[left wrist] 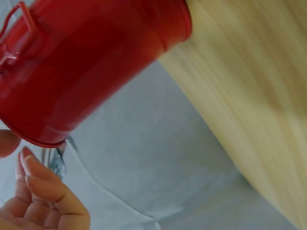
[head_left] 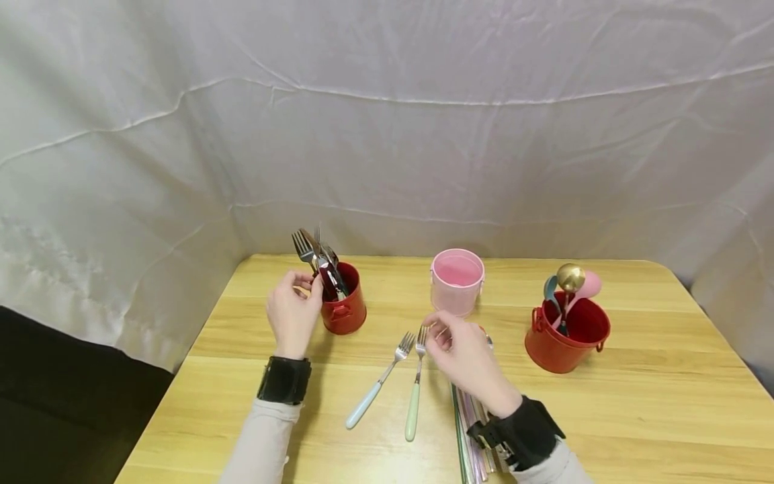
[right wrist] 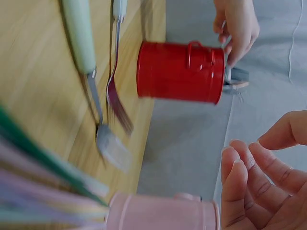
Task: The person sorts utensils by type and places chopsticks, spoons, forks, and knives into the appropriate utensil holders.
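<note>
Your left hand (head_left: 294, 310) is at the cutlery (head_left: 328, 272) in the left red bucket (head_left: 346, 314); whether its fingers grip any, I cannot tell. Your right hand (head_left: 462, 351) holds nothing, thumb almost meeting fingertips, near the green-handled fork (head_left: 414, 403), which lies beside the blue-handled fork (head_left: 365, 402).
</note>
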{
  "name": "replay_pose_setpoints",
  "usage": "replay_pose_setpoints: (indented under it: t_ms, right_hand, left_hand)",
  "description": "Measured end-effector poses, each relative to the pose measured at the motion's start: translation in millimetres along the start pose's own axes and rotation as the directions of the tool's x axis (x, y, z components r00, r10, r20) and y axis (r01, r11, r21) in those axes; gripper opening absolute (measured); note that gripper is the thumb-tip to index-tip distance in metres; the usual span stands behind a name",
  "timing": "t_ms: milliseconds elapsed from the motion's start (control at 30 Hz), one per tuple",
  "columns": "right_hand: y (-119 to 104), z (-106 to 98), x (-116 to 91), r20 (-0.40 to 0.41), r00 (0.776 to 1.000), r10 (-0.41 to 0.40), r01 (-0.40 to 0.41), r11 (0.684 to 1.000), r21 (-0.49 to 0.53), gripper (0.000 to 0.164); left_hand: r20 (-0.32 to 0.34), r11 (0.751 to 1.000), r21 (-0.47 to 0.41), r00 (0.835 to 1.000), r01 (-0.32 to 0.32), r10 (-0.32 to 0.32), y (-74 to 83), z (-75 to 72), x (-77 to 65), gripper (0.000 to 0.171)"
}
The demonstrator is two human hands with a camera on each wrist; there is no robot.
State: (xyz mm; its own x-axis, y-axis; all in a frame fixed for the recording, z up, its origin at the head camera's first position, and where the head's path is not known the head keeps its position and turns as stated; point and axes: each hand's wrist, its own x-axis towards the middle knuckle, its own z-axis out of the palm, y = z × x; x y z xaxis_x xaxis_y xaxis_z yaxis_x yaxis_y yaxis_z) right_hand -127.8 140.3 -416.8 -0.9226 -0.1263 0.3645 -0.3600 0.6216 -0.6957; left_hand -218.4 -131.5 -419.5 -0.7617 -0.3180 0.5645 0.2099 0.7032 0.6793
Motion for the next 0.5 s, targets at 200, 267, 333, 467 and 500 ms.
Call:
replay_pose_setpoints:
  t_ms: [200,267,333,467,500]
  right_hand:
    - [22,-20,-1,-0.05,0.999,-0.001,0.0,0.999,-0.038,0.015]
    - [26,-30,-3,-0.057,0.998,0.008,-0.013,0.997,-0.07,0.015]
    - [29,-40,-5,-0.049,0.998,0.029,-0.033,0.994,-0.099,0.015]
    - [34,-57,-10,0.005,0.998,0.067,-0.066,0.988,-0.141,0.012]
    - [35,-60,-11,0.022,0.997,0.079,-0.075,0.986,-0.151,0.011]
  left_hand:
    - [0.012,0.989,-0.016,0.989,-0.145,0.145,13.9,-1.7,-11.0,0.01]
    - [0.039,0.978,-0.031,0.977,-0.207,0.208,18.9,-1.5,-14.8,0.009]
    - [0.087,0.965,-0.05,0.961,-0.259,0.262,25.1,-2.4,-19.1,0.007]
    - [0.228,0.935,-0.074,0.907,-0.346,0.353,36.7,-3.4,-28.0,0.006]
    - [0.269,0.928,-0.079,0.889,-0.364,0.371,39.8,-3.4,-30.4,0.008]
